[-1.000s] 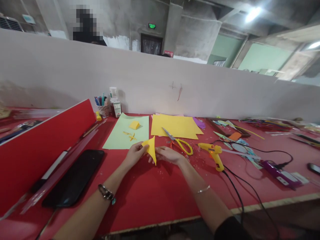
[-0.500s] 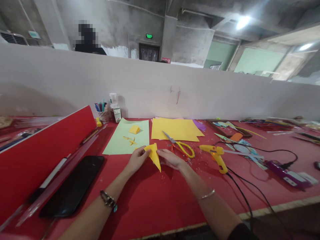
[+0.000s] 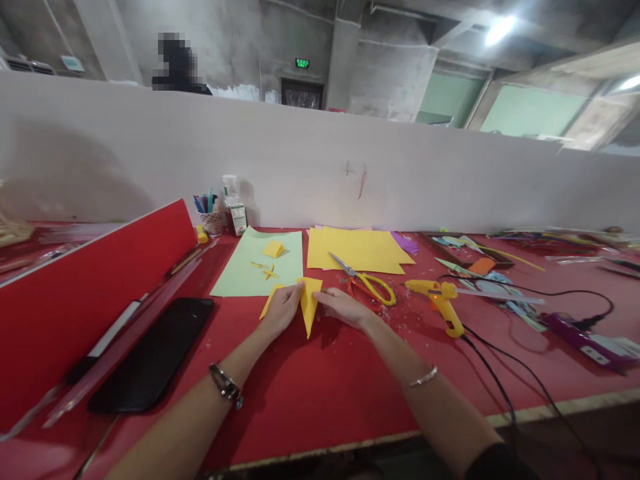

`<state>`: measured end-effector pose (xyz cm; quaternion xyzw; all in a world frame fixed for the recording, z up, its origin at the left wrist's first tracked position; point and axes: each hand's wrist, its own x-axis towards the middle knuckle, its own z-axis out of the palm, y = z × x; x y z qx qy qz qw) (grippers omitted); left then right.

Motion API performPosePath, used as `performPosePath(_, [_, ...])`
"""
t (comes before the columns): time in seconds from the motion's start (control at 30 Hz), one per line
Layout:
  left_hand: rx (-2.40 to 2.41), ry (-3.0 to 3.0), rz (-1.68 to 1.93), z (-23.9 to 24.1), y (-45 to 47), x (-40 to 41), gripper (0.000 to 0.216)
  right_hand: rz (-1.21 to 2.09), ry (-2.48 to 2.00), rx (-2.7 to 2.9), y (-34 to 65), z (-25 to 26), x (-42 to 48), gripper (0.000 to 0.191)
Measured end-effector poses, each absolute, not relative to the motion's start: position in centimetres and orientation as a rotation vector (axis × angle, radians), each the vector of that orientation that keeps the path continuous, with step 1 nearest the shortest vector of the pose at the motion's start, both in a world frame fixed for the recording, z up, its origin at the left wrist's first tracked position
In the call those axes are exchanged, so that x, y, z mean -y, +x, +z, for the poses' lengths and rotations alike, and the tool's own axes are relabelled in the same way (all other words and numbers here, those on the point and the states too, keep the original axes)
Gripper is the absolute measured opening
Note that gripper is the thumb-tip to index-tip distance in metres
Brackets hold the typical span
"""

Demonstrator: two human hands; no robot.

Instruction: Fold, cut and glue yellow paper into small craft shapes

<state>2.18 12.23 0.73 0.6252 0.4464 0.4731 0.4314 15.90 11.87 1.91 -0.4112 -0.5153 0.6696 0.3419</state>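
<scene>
A pointed piece of yellow folded paper (image 3: pixel 309 303) is held above the red table, its tip toward me. My left hand (image 3: pixel 283 308) is closed on its left edge, thumb on top. At the right edge, the fingers of my right hand (image 3: pixel 345 308) pinch the same paper; part of that grip is hidden. Another yellow paper piece (image 3: pixel 269 303) shows just left of my left hand. Beyond lies a light green sheet (image 3: pixel 235 270) with a small folded yellow paper block (image 3: pixel 273 249) and thin yellow paper strips (image 3: pixel 270 272) on it.
Yellow-handled scissors (image 3: pixel 373 287) rest partly on yellow sheets (image 3: pixel 353 248). To the right lie a yellow glue gun (image 3: pixel 440 300) with its cable and a purple power strip (image 3: pixel 583 339). A black phone (image 3: pixel 155 353) and red board (image 3: pixel 100 287) are at left. A person (image 3: pixel 177 63) is behind the partition.
The yellow paper has turned so its point faces more directly toward me. More of the yellow piece left of my left hand now shows. The view has tilted slightly downward.
</scene>
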Motion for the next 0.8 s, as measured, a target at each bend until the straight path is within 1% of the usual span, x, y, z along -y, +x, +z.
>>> performPosePath(0.13, [-1.147, 1.55, 1.177, 1.11, 2.24, -11.81, 0.05, 1.722, -1.095, 1.353, 15.79, 1.85, -11.69, 0.028])
performPosePath(0.33, [-1.073, 1.557, 1.158, 1.21, 2.27, -11.46, 0.049, 1.663, -1.117, 1.361, 15.68, 1.63, -11.72, 0.034])
performPosePath(0.5, [-1.025, 1.616, 1.082, 1.03, 2.31, -11.44, 0.05, 1.484, -1.147, 1.447, 15.65, 1.88, -11.67, 0.031])
performPosePath(0.63, [-0.993, 1.664, 1.042, 1.19, 2.23, -11.34, 0.045, 1.376, -1.164, 1.498, 15.7, 1.98, -11.72, 0.031])
performPosePath(0.8, [-0.996, 1.672, 1.078, 1.28, 2.25, -11.36, 0.043, 1.448, -1.124, 1.466, 15.79, 1.26, -12.15, 0.041])
